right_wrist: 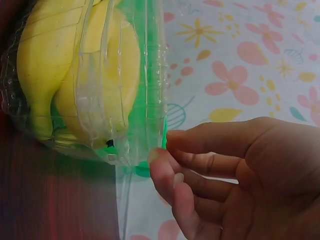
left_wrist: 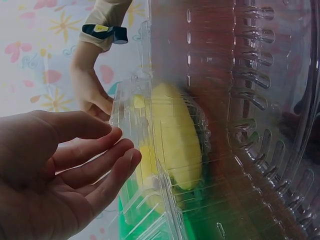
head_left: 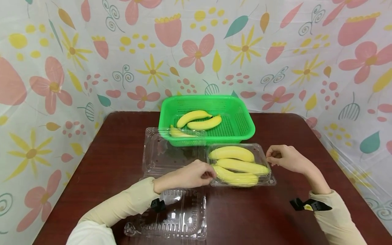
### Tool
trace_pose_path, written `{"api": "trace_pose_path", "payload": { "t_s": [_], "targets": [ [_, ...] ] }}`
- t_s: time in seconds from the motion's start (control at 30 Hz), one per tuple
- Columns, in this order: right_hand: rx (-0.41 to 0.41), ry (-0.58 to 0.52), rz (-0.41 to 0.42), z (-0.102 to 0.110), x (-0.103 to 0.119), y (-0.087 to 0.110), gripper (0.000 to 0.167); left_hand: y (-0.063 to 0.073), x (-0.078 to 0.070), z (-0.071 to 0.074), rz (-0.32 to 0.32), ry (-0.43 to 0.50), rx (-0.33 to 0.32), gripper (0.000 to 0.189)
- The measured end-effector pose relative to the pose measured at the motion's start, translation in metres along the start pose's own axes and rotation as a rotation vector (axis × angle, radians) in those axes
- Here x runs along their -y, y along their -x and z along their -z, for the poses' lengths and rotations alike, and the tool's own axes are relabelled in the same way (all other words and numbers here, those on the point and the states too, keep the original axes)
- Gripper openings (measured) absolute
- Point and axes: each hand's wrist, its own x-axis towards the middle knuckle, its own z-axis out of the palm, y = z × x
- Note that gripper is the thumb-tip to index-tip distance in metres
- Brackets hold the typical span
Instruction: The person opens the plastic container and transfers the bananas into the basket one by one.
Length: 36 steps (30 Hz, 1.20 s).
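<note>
A clear plastic clamshell box (head_left: 264, 149) with several bananas (head_left: 242, 166) inside stands at centre right, its top over the fruit. At its left edge is my left hand (head_left: 193, 175), the fingers loosely bent and the thumb near the index finger in the left wrist view. My right hand (head_left: 286, 158) is at the box's right edge. In the right wrist view its thumb and index fingertips come close together beside the clear wall (right_wrist: 155, 100); whether they touch it is hard to tell. Neither hand visibly grips anything.
Behind the box, a green basket (head_left: 245, 127) holds more bananas (head_left: 193, 117). An unfolded clear clamshell lies to the left, one half (head_left: 150, 149) overlapping the basket's front, the other half (head_left: 183, 217) partly under my left forearm. Patterned curtain (head_left: 196, 41) surrounds the dark red table (head_left: 245, 217).
</note>
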Motion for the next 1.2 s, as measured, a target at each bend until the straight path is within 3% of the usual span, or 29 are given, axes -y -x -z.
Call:
{"api": "trace_pose_path", "payload": {
  "t_s": [0.23,0.53,0.63,0.83,0.97,1.2],
  "targets": [
    [0.116,-0.09,0.108,0.003,-0.002,0.005,0.007,0.001,-0.001,0.0,-0.026,-0.088,0.033,0.017],
    [0.269,-0.201,0.203,0.003,-0.004,0.015,0.006,0.0,-0.006,-0.003,-0.102,-0.316,0.078,0.014],
    [0.291,-0.215,0.213,0.003,-0.007,0.017,0.002,0.0,-0.006,-0.004,-0.13,-0.366,0.07,0.011],
    [0.355,-0.253,0.205,-0.001,-0.014,0.021,0.017,0.002,-0.007,-0.005,-0.138,-0.466,0.055,0.009],
    [0.363,-0.252,0.222,-0.005,-0.013,0.023,0.018,0.001,-0.009,-0.005,-0.162,-0.55,0.05,0.01],
    [0.274,-0.096,0.164,-0.01,-0.001,0.031,0.012,-0.003,-0.013,-0.006,-0.227,-0.687,0.048,0.007]
  ]
}}
